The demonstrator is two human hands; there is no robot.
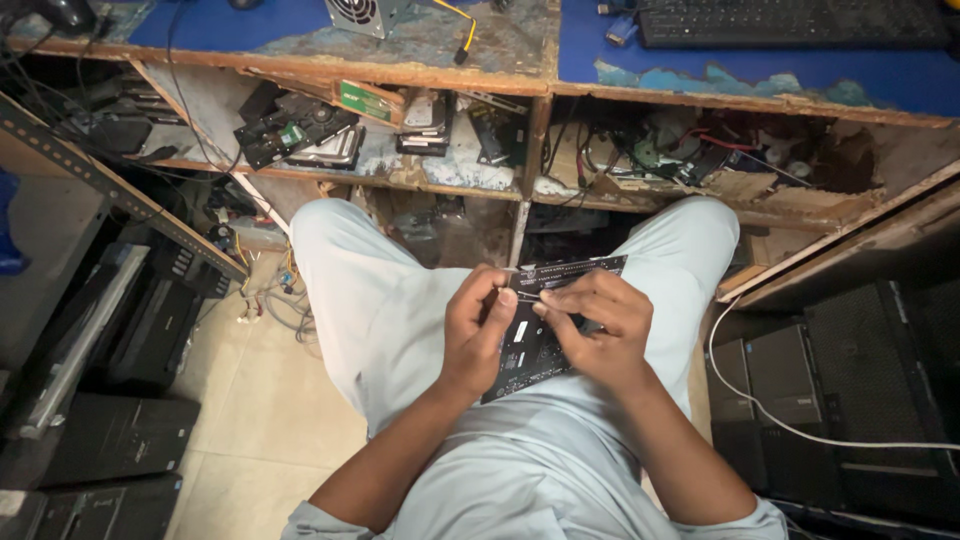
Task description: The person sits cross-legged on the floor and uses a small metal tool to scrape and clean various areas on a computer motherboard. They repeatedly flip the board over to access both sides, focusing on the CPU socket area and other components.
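Observation:
A black circuit board (560, 275) with a connector strip along its far edge lies tilted over my lap, between my knees. My left hand (475, 330) grips its left side, thumb and fingers curled over the edge. My right hand (595, 325) lies on the board's middle with the fingers bent. A thin pale pin-like piece (520, 297) is pinched between the fingertips of both hands, just above the board. The board's lower part is hidden by my hands.
A worn wooden bench with a blue top (300, 30) stands ahead, its shelf holding hard drives (300, 135) and tangled cables (680, 155). A keyboard (790, 20) lies on top at right. Black computer cases (850, 380) stand right, more black equipment (110, 340) left. A white cable (760, 410) trails at right.

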